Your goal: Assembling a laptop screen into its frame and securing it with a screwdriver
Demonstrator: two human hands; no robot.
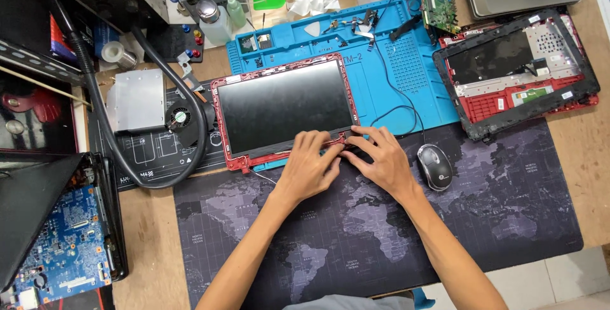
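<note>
Both hands met at the near edge of a red-framed laptop screen panel [286,110] lying flat across the blue repair mat [406,75] and the dark map-printed desk mat [495,195]: the left hand [308,167] had its fingers curled, tips pinching the red bezel strip, and the right hand [381,157], touching it, pressed its fingertips on the same strip — neither held a tool. The work looked like seating or prying the lower bezel, best done with small even pressure worked along the edge, never flexing the glass. A mouse [436,166] lay just right of the right hand; a red laptop base [515,75] sat farther beyond.
</note>
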